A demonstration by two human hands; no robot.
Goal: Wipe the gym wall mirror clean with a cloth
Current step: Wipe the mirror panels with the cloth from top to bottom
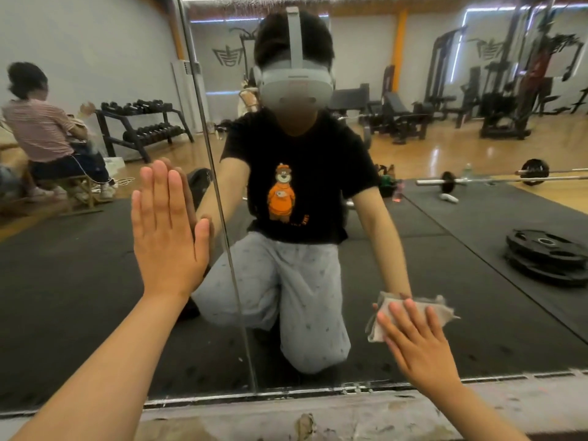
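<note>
Wiping step in hand; right hand (416, 342), grip spread flat, presses cloth (381, 323) on mirror (477, 281) near its bottom edge; left hand (168, 230) braces flat on the glass, grip straight; next move probably calls for a sideways sweep.

Cloth (389, 313): plain, dull grey-beige.
T-shirt (318, 173): black, with an orange and brown bear print on the chest.
Trousers (286, 281): pale grey, scattered with small darker grey motifs.
Headset (296, 87): light grey-white.
Floor mats (79, 281): charcoal black.
Wood floor (445, 151): glossy honey yellow.
Seated person's top (35, 128), far left: thin pink and white stripes.
Dumbbell rack (143, 128): black.
Weight plates (547, 253), right: black with a grey hub.
Pillar (399, 39): orange.
Wall (79, 43): pale grey.
Ledge (509, 405), near: grey, mottled with whitish and dark stains.
</note>
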